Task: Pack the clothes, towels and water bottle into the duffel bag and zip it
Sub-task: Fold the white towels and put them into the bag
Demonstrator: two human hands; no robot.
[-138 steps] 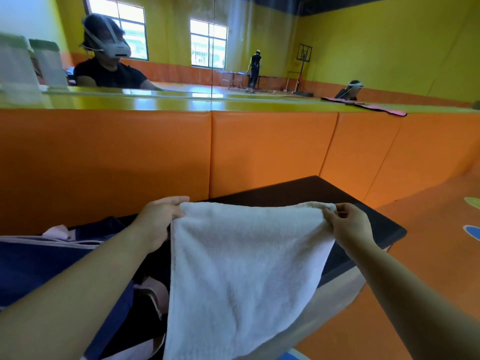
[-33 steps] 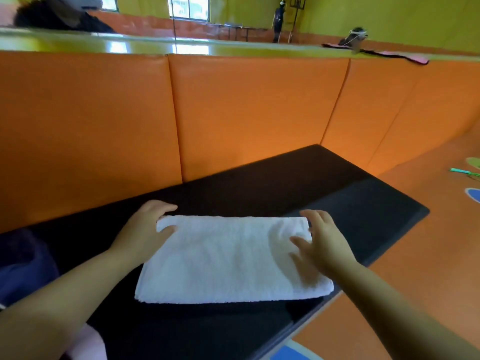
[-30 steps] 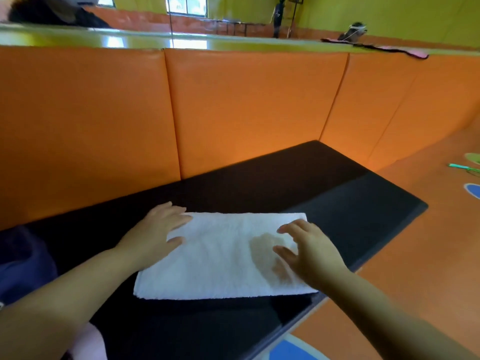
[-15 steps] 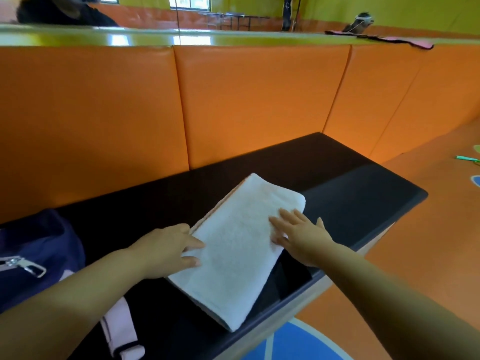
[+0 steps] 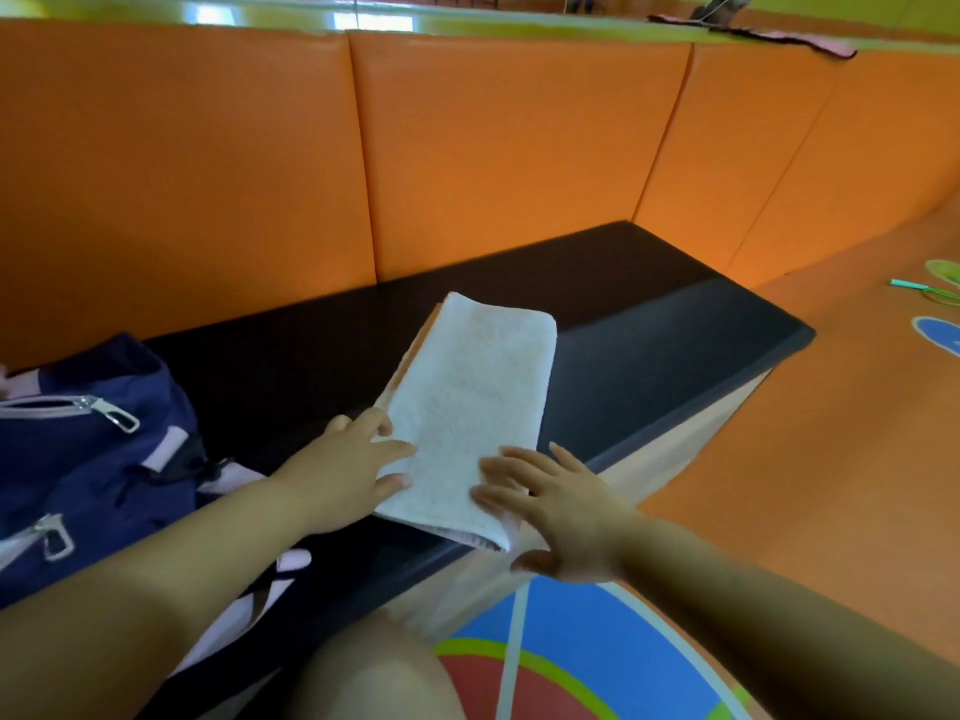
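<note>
Both hands — left hand and right hand — lie flat and open on the folded white towel near the bench edge; soft and light, it likely lifts best pinched at its near end.

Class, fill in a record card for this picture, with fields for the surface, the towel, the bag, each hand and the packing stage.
surface: black bench against an orange padded wall
towel: white, folded, flat on the bench, near end at its front edge
bag: navy with pink trim, left of the towel, apart from it
left hand: straight fingers resting on the towel's near left edge
right hand: spread fingers resting on its near right corner
stage: towel not yet in the bag
</note>
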